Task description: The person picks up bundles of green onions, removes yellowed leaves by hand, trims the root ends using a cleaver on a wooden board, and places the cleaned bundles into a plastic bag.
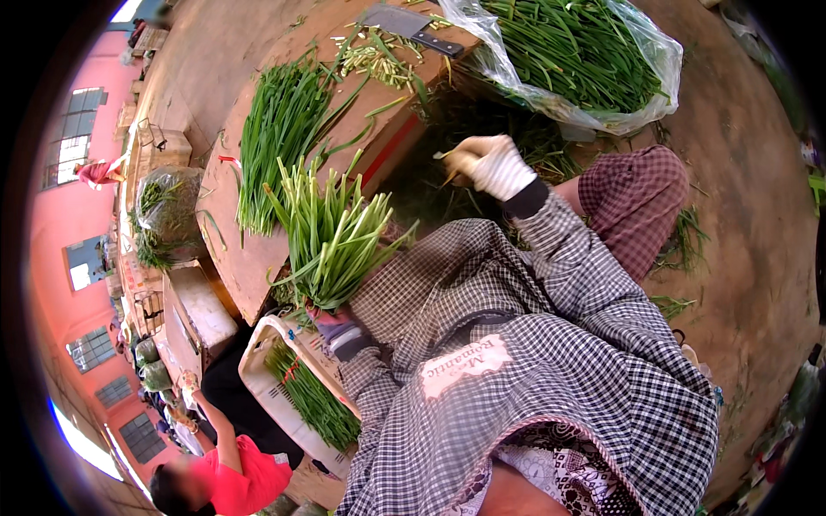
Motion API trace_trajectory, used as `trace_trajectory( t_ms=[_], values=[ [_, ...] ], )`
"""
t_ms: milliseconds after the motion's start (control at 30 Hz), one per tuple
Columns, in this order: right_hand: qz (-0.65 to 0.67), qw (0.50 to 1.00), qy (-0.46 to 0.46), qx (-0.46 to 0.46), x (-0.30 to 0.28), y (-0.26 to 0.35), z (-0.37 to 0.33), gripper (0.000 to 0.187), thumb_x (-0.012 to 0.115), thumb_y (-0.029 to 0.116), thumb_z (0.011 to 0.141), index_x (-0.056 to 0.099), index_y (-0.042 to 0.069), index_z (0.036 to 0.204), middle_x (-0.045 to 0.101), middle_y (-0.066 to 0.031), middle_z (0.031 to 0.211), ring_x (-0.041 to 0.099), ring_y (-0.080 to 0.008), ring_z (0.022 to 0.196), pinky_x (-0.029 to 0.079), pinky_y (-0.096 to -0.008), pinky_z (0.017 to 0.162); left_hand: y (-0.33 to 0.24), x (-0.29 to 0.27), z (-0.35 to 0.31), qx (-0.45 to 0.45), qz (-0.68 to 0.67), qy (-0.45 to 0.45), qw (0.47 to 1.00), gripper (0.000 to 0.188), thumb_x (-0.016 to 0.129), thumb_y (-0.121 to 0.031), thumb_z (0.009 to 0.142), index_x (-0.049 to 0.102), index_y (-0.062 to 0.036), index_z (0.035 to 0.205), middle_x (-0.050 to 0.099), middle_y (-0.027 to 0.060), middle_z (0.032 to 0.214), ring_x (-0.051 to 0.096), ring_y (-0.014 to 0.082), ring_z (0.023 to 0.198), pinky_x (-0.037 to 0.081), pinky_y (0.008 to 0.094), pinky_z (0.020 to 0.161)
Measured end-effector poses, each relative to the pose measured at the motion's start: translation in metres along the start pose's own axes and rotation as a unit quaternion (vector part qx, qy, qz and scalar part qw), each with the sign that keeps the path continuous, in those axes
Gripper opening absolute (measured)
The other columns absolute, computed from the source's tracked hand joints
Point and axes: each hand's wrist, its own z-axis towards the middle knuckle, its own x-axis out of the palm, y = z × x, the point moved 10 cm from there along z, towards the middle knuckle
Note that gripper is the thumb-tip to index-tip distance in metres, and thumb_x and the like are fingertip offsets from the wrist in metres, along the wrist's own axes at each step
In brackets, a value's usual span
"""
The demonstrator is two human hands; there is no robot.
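Observation:
My left hand (334, 325), in a purplish covering, is closed around the lower part of an upright bunch of garlic chives (331, 236) with pale cut ends on top. Out over the floor, my right hand (489, 165), gloved and wrapped in white, has its fingers pinched on a thin yellowish leaf strand (447, 177); motion blurs it slightly. Another pile of chives (280, 138) lies on the brown board table (245, 284). At its far end sit cut stem pieces (379, 64) and a cleaver (404, 24) with a black handle.
Beyond my right hand stands a clear plastic bag (594, 119) full of chives. A white crate (258, 365) beside my left forearm holds tied chives (318, 400). Loose leaves (551, 142) litter the floor. At lower left is a person in red (245, 477); another person (99, 174) is far off.

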Motion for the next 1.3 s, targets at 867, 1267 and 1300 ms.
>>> trace_trajectory(
  t_ms=[867, 1267, 1300],
  values=[
    [-0.333, 0.941, 0.052, 0.028, -0.042, -0.016, -0.016, 0.033, 0.068, 0.035, 0.078, 0.069, 0.002, 0.079, 0.065, -0.0146, 0.068, 0.063, -0.0277, 0.063, 0.051, -0.0382, 0.062, -0.002, 0.014, -0.003, -0.093, -0.17, -0.095, 0.977, 0.039, 0.046, -0.025, 0.095, 0.055, 0.0002, 0.124, 0.062, 0.0148, 0.121, 0.062, 0.0279, 0.104, 0.051, 0.0417, 0.094],
    [-0.067, 0.977, 0.2, -0.03, 0.057, 0.041, -0.018, 0.035, 0.065, 0.03, 0.08, 0.066, 0.005, 0.105, 0.067, -0.0204, 0.09, 0.066, -0.0334, 0.084, 0.052, -0.0406, 0.078, -0.01, 0.025, -0.009, -0.117, -0.218, -0.129, 0.96, 0.037, 0.047, -0.023, 0.095, 0.056, -0.001, 0.123, 0.062, 0.0136, 0.121, 0.062, 0.0267, 0.106, 0.05, 0.044, 0.094],
    [-0.116, 0.971, 0.203, -0.043, 0.062, 0.04, -0.017, 0.028, 0.061, 0.027, 0.084, 0.069, 0.004, 0.096, 0.067, -0.0195, 0.082, 0.066, -0.0331, 0.077, 0.052, -0.0403, 0.074, -0.017, 0.034, -0.013, -0.128, -0.221, -0.15, 0.955, 0.037, 0.047, -0.024, 0.095, 0.056, -0.0012, 0.123, 0.063, 0.0136, 0.12, 0.062, 0.0268, 0.106, 0.05, 0.0438, 0.094]
  ],
)
